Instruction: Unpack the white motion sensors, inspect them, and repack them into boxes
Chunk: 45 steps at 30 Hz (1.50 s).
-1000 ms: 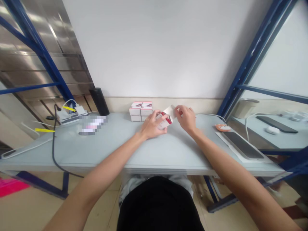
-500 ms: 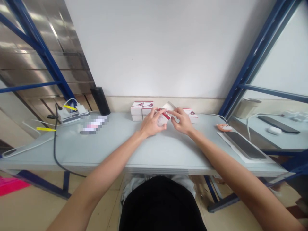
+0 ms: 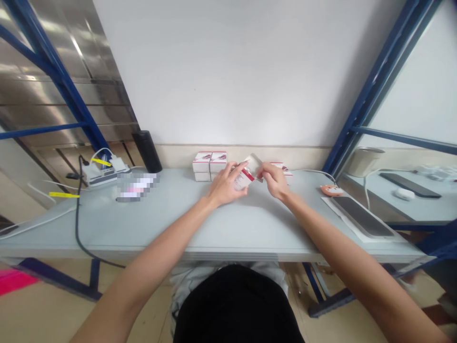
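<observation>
A small white and red cardboard box (image 3: 243, 180) is tilted in my left hand (image 3: 225, 184), whose fingers and thumb wrap round it. Its pale flap (image 3: 253, 164) stands up, lifted away from the body. At the right edge of that flap, my right hand (image 3: 273, 178) has its fingers curled in a pinch. Left of my hands, a stack of similar boxes (image 3: 204, 164) sits against the wall, with a dark band round it. More such boxes (image 3: 287, 176) show partly behind my right hand.
A black bottle (image 3: 147, 151) stands at the back left of the table (image 3: 160, 228). Near it are a blurred-out item (image 3: 137, 186) and a power strip (image 3: 107, 175) with cables. On the right lie an orange and white object (image 3: 332, 190) and a dark phone-like slab (image 3: 362, 216) on white paper.
My right hand has closed from spread fingers into a pinch at the flap and shifted slightly right. More of the flap shows now. My left hand still holds the box.
</observation>
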{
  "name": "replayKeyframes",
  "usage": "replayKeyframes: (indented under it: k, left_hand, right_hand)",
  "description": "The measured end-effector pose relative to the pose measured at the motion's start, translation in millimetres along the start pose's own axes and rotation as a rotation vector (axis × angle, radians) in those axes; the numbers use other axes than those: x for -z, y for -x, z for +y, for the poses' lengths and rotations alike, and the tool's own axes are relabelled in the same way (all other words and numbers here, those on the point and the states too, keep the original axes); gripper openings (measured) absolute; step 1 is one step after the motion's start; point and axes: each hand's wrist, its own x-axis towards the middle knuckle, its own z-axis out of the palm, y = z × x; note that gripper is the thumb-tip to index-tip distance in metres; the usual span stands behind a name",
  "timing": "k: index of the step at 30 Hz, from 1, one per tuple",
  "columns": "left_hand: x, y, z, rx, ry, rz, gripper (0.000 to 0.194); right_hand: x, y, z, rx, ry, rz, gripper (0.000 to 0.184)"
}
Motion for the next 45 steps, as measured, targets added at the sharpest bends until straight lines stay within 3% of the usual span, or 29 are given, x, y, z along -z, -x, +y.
replayKeyframes:
  k: [11, 18, 21, 25, 29, 32, 36, 45]
  left_hand:
    - [2.4, 0, -12, -0.033, -0.061, -0.032, 0.071]
    - [3.0, -1, -10, -0.034, -0.043, -0.040, 0.067]
    - [3.0, -1, -7, 0.018, -0.026, -0.019, 0.069]
    - [3.6, -1, -6, 0.111, -0.032, -0.008, 0.069]
    - [3.5, -2, -7, 0.162, -0.050, -0.006, 0.072]
    - [2.5, -2, -10, 0.150, -0.059, 0.018, 0.071]
    - [1.7, -2, -12, 0.148, -0.065, 0.020, 0.070]
    - [8.5, -2, -5, 0.180, -0.027, -0.020, 0.066]
  right_hand:
    - [-11, -2, 2, -0.094, 0.030, -0.058, 0.038]
    - [-21, -5, -6, -0.194, -0.091, 0.047, 0.041]
    - [-22, -5, -6, -0.216, -0.110, 0.168, 0.035]
    - [-15, -6, 7, -0.279, 0.061, 0.327, 0.030]
    - [-11, -4, 23, -0.439, 0.310, 0.113, 0.019]
    - [-18, 1, 28, -0.441, 0.341, -0.065, 0.011]
    - [-30, 7, 28, -0.426, 0.357, -0.232, 0.015]
    - [-29, 9, 27, -0.416, 0.365, -0.284, 0.015]
